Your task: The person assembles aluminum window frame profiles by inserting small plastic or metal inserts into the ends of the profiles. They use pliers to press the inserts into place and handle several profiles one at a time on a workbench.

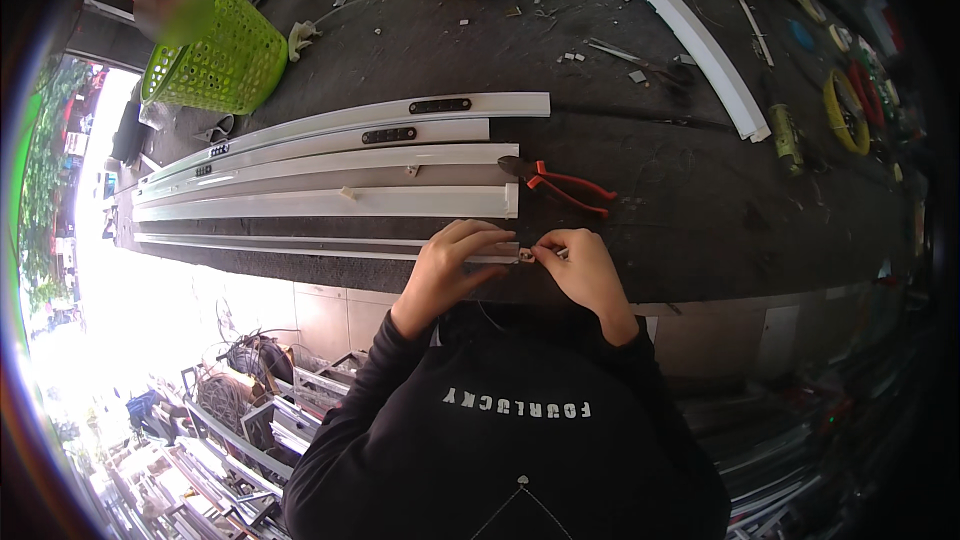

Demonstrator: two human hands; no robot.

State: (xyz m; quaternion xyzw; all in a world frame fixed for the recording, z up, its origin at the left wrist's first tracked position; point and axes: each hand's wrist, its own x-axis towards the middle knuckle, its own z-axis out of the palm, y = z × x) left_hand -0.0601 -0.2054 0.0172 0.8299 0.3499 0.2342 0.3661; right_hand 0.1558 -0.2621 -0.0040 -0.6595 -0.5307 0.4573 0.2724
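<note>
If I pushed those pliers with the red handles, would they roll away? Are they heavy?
The pliers probably wouldn't roll, because they lie flat with their red handles spread apart. They're likely heavy for their size, since the dark head looks like solid metal.

A dark table (700, 215) bears white strips (400, 202), pliers (540, 175) and baskets (225, 60).

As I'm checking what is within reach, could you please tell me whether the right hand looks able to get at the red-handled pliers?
Probably yes: the red-handled pliers lie just beyond the right hand, with nothing visible between them, though its fingers appear to pinch a small piece.
</note>
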